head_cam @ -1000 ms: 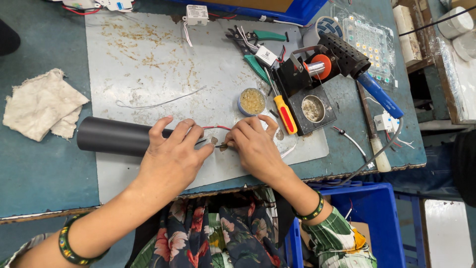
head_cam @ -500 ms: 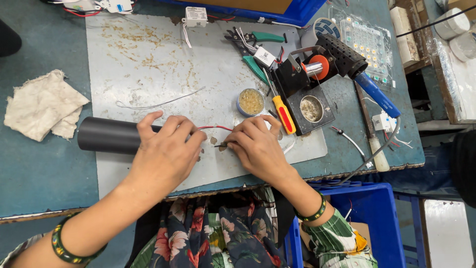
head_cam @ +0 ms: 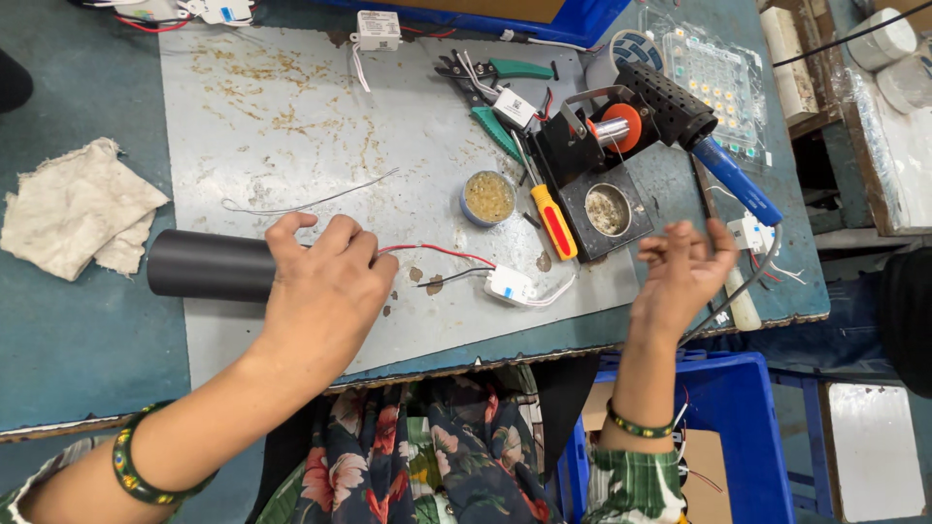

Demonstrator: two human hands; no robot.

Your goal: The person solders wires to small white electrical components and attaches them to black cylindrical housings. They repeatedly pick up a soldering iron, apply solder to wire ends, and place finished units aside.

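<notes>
My left hand (head_cam: 325, 291) grips the right end of a black cylinder (head_cam: 209, 265) lying on the grey mat (head_cam: 320, 126). A red and a black wire (head_cam: 437, 254) run from the cylinder to a small white connector block (head_cam: 510, 285) on the mat. My right hand (head_cam: 684, 277) hovers to the right of the mat, fingers curled and apart, holding nothing, close to a blue-handled soldering iron (head_cam: 728, 175) in its black stand (head_cam: 602, 184).
A round tin of flux (head_cam: 487, 197), a yellow-handled screwdriver (head_cam: 553, 221), green-handled pliers (head_cam: 495, 78) and a loose grey wire (head_cam: 311, 201) lie on the mat. A crumpled cloth (head_cam: 73, 209) sits at the left. A blue crate (head_cam: 738, 437) stands below the table edge.
My right hand has let go of the wires and connector and moved right, off the mat. The left hand stays on the cylinder.
</notes>
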